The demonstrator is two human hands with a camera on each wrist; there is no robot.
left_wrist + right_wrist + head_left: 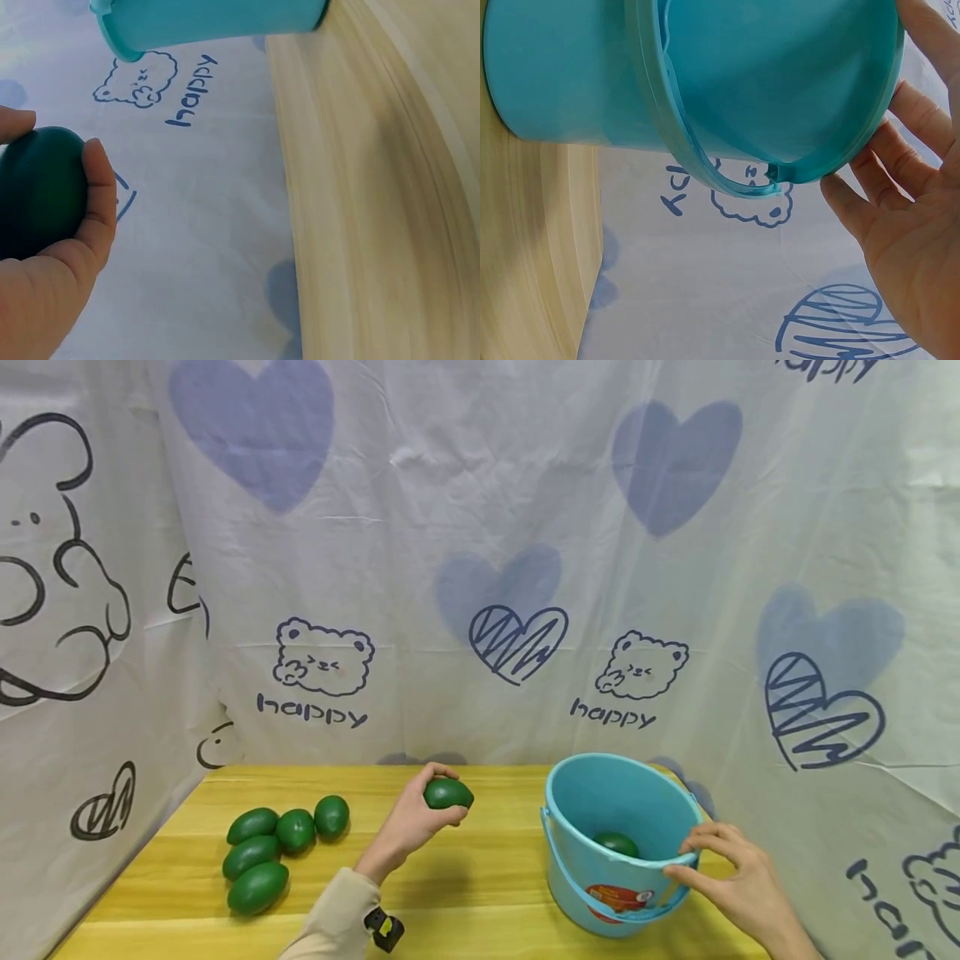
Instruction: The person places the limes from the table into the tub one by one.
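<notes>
My left hand (420, 818) grips a dark green avocado (447, 793) between thumb and fingers, up above the table. In the left wrist view the thumb and fingers lie around the same avocado (46, 191). A light blue bucket (573, 847) stands upright at the right, with one avocado (617, 843) inside it. My right hand (738, 877) holds the bucket's rim at the near right side. The right wrist view shows the fingers (907, 161) along the rim. Several more avocados (257, 888) lie grouped on the left of the table.
The yellow wood-grain table (442, 927) reaches back to a white curtain (495, 718) printed with hearts and bears. The bucket's handle (570, 868) hangs down across its front, over a red label (618, 900). Curtain also closes off both sides.
</notes>
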